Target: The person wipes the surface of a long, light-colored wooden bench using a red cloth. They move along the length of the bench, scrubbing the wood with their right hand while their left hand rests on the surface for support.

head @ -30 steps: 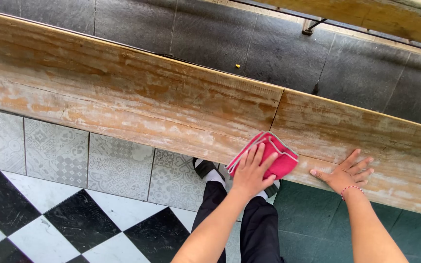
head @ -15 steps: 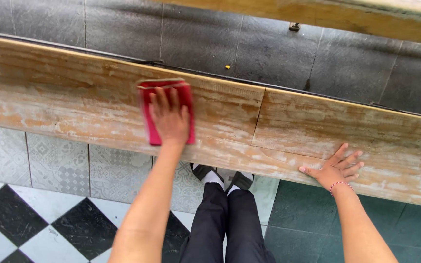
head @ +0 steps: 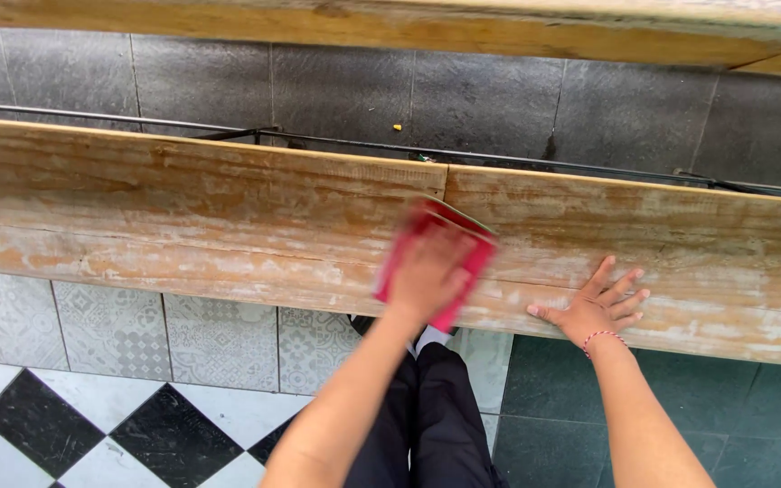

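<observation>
Head view: a long worn wooden surface runs across the frame, pale and scuffed, with a seam between two boards just above the left hand. Behind it are dark grey wall tiles and a thin black metal rail. Another wooden plank crosses the top edge of the frame. Below, the floor changes from patterned grey tiles to a black-and-white checker floor at lower left and dark green tiles at lower right.

The left hand lies flat on a red cloth, fingers spread and pressing it onto the surface. Hand and cloth are motion-blurred. The cloth shows around and beyond the fingers, near the far edge of the board, with a green edge at its top corner.

The right hand lies just to the right of the cloth, palm down on the bare wood near the front edge, its fingers open and splayed, holding nothing. A red string bracelet is on the wrist.

Black trousers and a shoe show under the left forearm.
</observation>
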